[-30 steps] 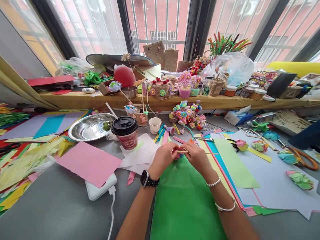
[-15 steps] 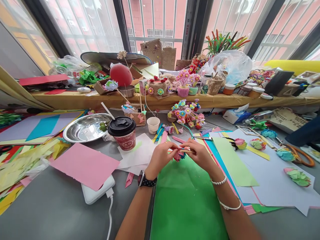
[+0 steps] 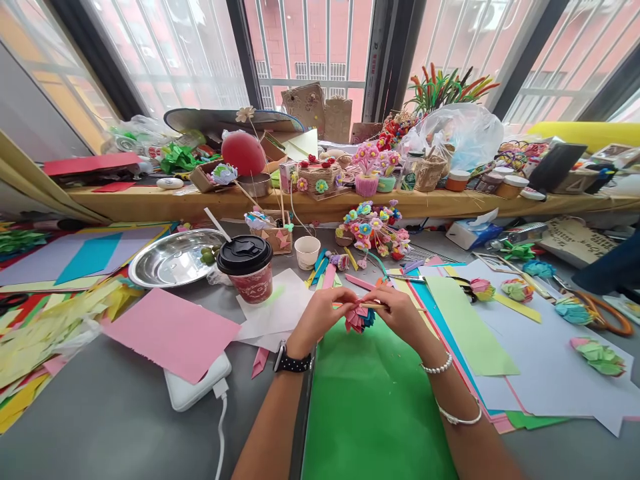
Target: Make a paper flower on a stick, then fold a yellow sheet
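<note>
Above the far end of the green mat, a folded paper flower in pink and blue hangs between my two hands. My left hand pinches the flower's upper edge with thumb and fingertips. A thin wooden stick is held in the closed fingers of my right hand, its tip at the flower. The right fingertips also meet the flower's top edge, and they partly hide the stick. Loose folded strips of pink paper lie just beyond my hands.
A lidded cup with a straw stands left, by a steel dish and a small paper cup. Pink paper covers part of a white power bank. At right lie paper sheets, several paper flowers and orange-handled scissors.
The paper flower has turned and sits slightly lower, so more of its pink and blue petals show below my fingers. Both hands stay in nearly the same place.
</note>
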Motion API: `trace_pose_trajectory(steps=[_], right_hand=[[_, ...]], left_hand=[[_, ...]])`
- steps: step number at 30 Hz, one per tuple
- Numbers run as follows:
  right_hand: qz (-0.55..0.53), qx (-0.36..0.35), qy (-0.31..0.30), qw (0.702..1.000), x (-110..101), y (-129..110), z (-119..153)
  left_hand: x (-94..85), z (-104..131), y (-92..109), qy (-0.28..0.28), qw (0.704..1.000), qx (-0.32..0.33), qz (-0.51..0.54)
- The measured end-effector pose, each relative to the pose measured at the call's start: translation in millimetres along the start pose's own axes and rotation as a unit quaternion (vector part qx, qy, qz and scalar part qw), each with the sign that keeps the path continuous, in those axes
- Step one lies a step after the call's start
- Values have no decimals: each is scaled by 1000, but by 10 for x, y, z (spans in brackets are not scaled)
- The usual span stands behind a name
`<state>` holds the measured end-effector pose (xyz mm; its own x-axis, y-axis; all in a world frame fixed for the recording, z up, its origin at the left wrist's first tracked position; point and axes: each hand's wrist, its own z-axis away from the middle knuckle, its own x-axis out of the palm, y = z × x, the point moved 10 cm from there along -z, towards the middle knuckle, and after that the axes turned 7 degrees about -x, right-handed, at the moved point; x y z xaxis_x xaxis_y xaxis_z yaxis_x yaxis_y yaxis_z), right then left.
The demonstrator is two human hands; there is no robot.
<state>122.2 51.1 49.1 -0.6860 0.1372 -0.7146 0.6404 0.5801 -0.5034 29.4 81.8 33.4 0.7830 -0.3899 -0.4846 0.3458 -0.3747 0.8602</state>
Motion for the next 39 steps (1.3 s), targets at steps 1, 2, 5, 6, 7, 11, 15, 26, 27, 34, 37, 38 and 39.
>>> trace_pose_trajectory(steps=[1,2,5,6,7,11,15,26,27,34,37,38,39], right_hand=[[5,1,-3,1000,17,7,2],[10,2,-6,1000,34,14,3],[27,7,-20,999,90,33,4],[33,9,-25,999,108,36,3],[38,10,-29,999,122,37,1],[51,19,-38,998,160,49,-1],[39,23,-40,998,179,64,-5],[40,37,-53,997,230,138,7],[44,35,-57,997,244,147,8],[74,23,-87,993,328,134,19],[87,24,-98,991,343,104,50],[92,25,-103,990,349,99,61],[96,26,-108,989,356,96,71]], left_hand=[[-3,-1,-9,2,1000,-3,-8],[-6,-1,-17,4,1000,-6,-16],[-6,-2,-28,7,1000,-9,-27],[-5,-3,-33,8,999,-10,-31],[-5,-4,-39,10,999,-12,-35],[-2,-7,-59,16,999,-13,-50],[5,-16,-80,14,998,-11,-60],[98,-31,-98,7,994,-8,-113],[106,-29,-98,7,993,-7,-115],[114,-29,-108,8,993,-6,-118],[121,-32,-94,5,993,-3,-117],[122,-33,-90,5,993,-2,-116],[122,-34,-86,4,993,-2,-116]])
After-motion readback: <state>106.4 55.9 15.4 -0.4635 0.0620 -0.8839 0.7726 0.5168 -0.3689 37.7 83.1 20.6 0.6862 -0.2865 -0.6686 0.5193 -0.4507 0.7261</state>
